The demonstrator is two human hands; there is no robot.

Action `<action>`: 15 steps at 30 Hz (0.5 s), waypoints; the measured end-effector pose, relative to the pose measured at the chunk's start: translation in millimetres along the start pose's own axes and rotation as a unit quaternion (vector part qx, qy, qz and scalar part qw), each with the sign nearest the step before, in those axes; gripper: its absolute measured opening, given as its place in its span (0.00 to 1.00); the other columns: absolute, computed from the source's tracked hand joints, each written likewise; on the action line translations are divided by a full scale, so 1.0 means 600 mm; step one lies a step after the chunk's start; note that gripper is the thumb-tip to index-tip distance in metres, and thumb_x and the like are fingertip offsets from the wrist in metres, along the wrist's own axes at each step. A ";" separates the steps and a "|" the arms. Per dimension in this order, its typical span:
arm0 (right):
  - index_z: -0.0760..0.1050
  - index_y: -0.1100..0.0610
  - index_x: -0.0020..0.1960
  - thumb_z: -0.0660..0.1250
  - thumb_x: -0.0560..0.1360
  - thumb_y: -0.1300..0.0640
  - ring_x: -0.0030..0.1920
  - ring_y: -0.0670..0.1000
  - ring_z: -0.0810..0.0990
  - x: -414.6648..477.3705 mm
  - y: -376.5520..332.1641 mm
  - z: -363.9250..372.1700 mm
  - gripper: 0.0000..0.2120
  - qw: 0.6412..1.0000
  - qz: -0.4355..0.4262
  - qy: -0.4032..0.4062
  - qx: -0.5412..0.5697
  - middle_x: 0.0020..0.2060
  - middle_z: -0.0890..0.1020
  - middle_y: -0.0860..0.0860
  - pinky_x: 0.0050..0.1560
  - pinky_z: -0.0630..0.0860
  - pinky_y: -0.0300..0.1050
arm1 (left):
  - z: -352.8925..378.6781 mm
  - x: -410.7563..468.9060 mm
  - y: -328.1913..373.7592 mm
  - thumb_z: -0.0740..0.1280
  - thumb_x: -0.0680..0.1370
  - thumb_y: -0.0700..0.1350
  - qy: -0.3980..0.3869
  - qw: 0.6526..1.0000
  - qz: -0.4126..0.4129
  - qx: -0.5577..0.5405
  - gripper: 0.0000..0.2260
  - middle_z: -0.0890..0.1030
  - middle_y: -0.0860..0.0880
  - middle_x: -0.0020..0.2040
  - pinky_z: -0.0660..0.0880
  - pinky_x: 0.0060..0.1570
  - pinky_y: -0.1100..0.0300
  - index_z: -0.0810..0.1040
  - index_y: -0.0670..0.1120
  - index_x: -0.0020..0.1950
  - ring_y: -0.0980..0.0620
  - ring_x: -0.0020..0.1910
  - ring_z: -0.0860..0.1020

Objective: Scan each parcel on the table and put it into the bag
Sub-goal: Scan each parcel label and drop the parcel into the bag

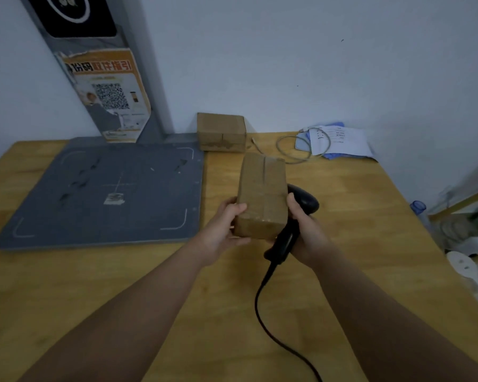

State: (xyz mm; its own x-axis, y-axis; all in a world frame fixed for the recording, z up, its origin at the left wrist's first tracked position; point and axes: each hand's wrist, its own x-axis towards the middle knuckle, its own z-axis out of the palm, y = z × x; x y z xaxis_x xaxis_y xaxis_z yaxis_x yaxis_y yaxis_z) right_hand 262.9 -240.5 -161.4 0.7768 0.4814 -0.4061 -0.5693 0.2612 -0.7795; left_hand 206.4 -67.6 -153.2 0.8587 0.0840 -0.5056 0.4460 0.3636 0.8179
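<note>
Wooden table (342,244); hands hold brown taped parcel (261,195).

The light is dim, bluish and even, without hard shadows or glare. The whole picture is soft, slightly blurred. Wide-angle distortion bends the desk (66,285) edges at both sides.

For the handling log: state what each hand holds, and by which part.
The left hand grips the taped parcel by its near left corner. The right hand grips the black scanner by its handle, beside the parcel.
</note>
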 end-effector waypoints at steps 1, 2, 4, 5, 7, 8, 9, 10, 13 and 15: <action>0.77 0.57 0.63 0.69 0.71 0.45 0.58 0.57 0.82 -0.013 0.009 0.000 0.25 1.000 -0.012 0.001 -0.006 0.57 0.83 0.56 0.58 0.77 0.56 | 0.001 -0.014 -0.007 0.60 0.81 0.52 -0.005 1.000 -0.011 -0.009 0.14 0.77 0.47 0.62 0.76 0.58 0.49 0.71 0.52 0.66 0.46 0.60 0.76; 0.79 0.58 0.59 0.70 0.72 0.49 0.56 0.56 0.83 -0.027 0.016 0.002 0.19 0.999 -0.030 0.006 -0.017 0.53 0.85 0.55 0.58 0.77 0.56 | 0.002 -0.029 -0.015 0.58 0.81 0.51 0.000 1.000 -0.015 -0.002 0.12 0.78 0.47 0.61 0.74 0.61 0.50 0.73 0.52 0.63 0.47 0.61 0.76; 0.81 0.59 0.51 0.73 0.73 0.58 0.50 0.53 0.85 -0.048 0.030 -0.001 0.08 0.992 -0.084 0.058 -0.075 0.46 0.86 0.53 0.56 0.78 0.53 | 0.003 -0.054 -0.024 0.55 0.82 0.47 0.056 0.996 0.016 0.063 0.11 0.78 0.46 0.62 0.71 0.61 0.54 0.75 0.50 0.59 0.50 0.58 0.77; 0.81 0.60 0.52 0.74 0.72 0.62 0.49 0.53 0.85 -0.058 0.036 -0.003 0.09 0.984 -0.114 0.084 -0.109 0.46 0.86 0.54 0.53 0.79 0.50 | 0.006 -0.068 -0.025 0.54 0.82 0.44 0.094 0.989 0.045 0.107 0.12 0.78 0.45 0.62 0.71 0.59 0.57 0.75 0.48 0.60 0.52 0.55 0.77; 0.78 0.65 0.58 0.75 0.70 0.66 0.49 0.52 0.84 -0.076 0.046 -0.003 0.17 0.970 -0.157 0.112 -0.148 0.50 0.85 0.56 0.45 0.80 0.41 | 0.012 -0.094 -0.027 0.55 0.83 0.42 0.140 0.970 0.114 0.163 0.14 0.76 0.48 0.63 0.71 0.53 0.62 0.72 0.47 0.67 0.56 0.52 0.76; 0.77 0.66 0.59 0.75 0.70 0.68 0.48 0.51 0.84 -0.086 0.050 0.000 0.19 0.965 -0.172 0.118 -0.160 0.50 0.84 0.56 0.41 0.79 0.37 | 0.017 -0.105 -0.028 0.57 0.83 0.46 0.142 0.965 0.135 0.173 0.16 0.75 0.50 0.64 0.69 0.52 0.64 0.68 0.48 0.71 0.56 0.53 0.75; 0.76 0.66 0.60 0.75 0.70 0.68 0.48 0.49 0.84 -0.091 0.055 0.001 0.20 0.959 -0.186 0.124 -0.174 0.51 0.83 0.55 0.39 0.79 0.34 | 0.020 -0.115 -0.030 0.58 0.83 0.52 0.133 0.961 0.152 0.187 0.21 0.72 0.52 0.65 0.68 0.52 0.65 0.64 0.48 0.74 0.55 0.57 0.73; 0.76 0.65 0.60 0.75 0.69 0.68 0.49 0.49 0.84 -0.097 0.059 0.004 0.21 0.954 -0.197 0.130 -0.187 0.51 0.83 0.55 0.39 0.79 0.34 | 0.023 -0.121 -0.033 0.61 0.80 0.57 0.119 0.958 0.160 0.207 0.27 0.71 0.53 0.66 0.67 0.52 0.67 0.61 0.48 0.76 0.55 0.59 0.72; 0.76 0.63 0.61 0.76 0.69 0.65 0.50 0.48 0.84 -0.106 0.068 0.011 0.22 0.944 -0.214 0.144 -0.207 0.51 0.84 0.54 0.44 0.82 0.38 | 0.018 -0.124 -0.043 0.71 0.73 0.59 0.086 0.958 0.130 0.240 0.35 0.73 0.54 0.64 0.71 0.47 0.67 0.61 0.48 0.74 0.55 0.57 0.75; 0.76 0.62 0.60 0.76 0.70 0.65 0.48 0.46 0.84 -0.116 0.067 0.016 0.20 0.951 -0.209 0.139 -0.179 0.50 0.84 0.53 0.44 0.82 0.38 | 0.005 -0.123 -0.050 0.74 0.71 0.57 0.083 0.969 0.096 0.211 0.33 0.78 0.53 0.61 0.74 0.46 0.64 0.66 0.47 0.71 0.55 0.55 0.78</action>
State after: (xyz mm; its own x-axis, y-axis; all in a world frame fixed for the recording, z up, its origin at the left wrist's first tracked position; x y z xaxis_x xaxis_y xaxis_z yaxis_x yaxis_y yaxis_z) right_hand 183.5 -255.5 -160.1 0.9849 0.1442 -0.0962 -0.1051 0.0557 -0.9929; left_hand 130.4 -87.4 -139.8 0.8995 0.2727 -0.3414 0.3752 -0.0817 0.9233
